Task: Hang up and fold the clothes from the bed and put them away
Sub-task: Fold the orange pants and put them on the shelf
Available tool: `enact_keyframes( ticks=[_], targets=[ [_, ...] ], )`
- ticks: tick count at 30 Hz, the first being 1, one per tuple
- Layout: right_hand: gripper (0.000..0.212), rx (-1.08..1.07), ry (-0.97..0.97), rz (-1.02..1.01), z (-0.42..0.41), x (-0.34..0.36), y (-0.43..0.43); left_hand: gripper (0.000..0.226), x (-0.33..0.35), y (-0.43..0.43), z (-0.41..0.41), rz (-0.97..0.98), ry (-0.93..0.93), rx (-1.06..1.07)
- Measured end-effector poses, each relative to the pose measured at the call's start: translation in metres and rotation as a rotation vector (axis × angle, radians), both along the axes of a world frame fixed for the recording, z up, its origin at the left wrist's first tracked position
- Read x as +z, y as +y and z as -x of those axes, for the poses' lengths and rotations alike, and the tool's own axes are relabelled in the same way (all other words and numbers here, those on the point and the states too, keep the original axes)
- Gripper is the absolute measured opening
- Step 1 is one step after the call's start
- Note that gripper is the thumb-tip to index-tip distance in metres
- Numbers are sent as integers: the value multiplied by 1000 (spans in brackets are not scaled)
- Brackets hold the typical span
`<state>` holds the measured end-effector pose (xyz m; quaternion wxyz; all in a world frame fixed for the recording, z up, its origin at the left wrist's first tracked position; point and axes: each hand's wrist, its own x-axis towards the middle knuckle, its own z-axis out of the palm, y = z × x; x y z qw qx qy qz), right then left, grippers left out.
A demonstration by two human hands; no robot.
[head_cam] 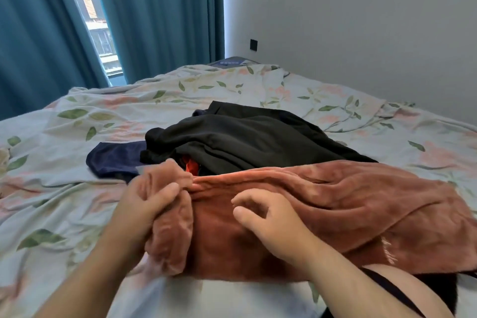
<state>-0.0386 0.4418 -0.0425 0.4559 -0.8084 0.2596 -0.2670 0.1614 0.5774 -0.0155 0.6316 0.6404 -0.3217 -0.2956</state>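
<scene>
Folding looks barely begun: the left hand [152, 204] grips the bunched end of the rust fleece garment [348, 196] on the bed [64, 188], the right hand [265, 219] rests loose-fingered on it holding nothing, and just behind it the black clothes [245, 137] and navy garment [116, 157] lie unfolded.

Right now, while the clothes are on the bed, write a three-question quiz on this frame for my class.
1. True or false: the left hand grips a bunched end of the rust-brown fleece garment.
2. What lies against the left edge of the black garment? A) navy garment B) white towel C) grey sock
3. Fill the gap: the right hand, fingers loosely curled over the fleece, holds ____.
Key: 1 true; 2 A; 3 nothing.
</scene>
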Motion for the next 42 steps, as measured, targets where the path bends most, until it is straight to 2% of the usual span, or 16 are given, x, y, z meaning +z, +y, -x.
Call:
enact_keyframes(
  ticks=[3,5,8,10,12,16,19,23,24,25,28,30,32,34,36,42],
  targets=[
    [45,58,-215,-522,19,5,8,53,2,-30,76,-49,-336,-76],
    [42,66,-332,-646,36,18,2,45,1,-41,109,29,-501,-84],
    [42,-2,-393,-689,62,33,-7,44,3,-54,138,162,-169,-174],
    [48,-54,-340,-713,75,35,-11,37,1,-65,148,165,4,-215],
    [50,-137,-239,-657,87,36,-15,23,3,-75,159,103,35,-262],
    [48,-223,-169,-567,115,40,-20,38,7,-88,186,94,0,-384],
    [47,-313,-83,-486,153,42,-34,57,8,-105,211,89,46,-531],
    [14,-501,-113,-439,207,45,-60,60,5,-139,249,137,145,-551],
    [6,-546,-156,-436,221,47,-69,54,5,-147,260,178,94,-526],
    [6,-592,-201,-441,234,48,-80,45,4,-154,267,228,-39,-488],
    [11,-733,-344,-524,278,48,-121,29,-4,-171,265,305,-758,-393],
    [13,-811,-426,-629,309,41,-147,41,-24,-186,248,211,-1139,-385],
    [18,-841,-384,-691,333,22,-165,60,-41,-199,232,-53,-1355,-369],
    [12,-831,-145,-672,347,-5,-177,71,-57,-214,222,-242,-1434,-383],
    [11,-836,55,-616,353,-30,-186,73,-70,-230,221,-282,-1473,-428],
    [24,-763,72,-729,343,-66,-216,79,-96,-293,221,-255,-1433,-483]
  ],
)
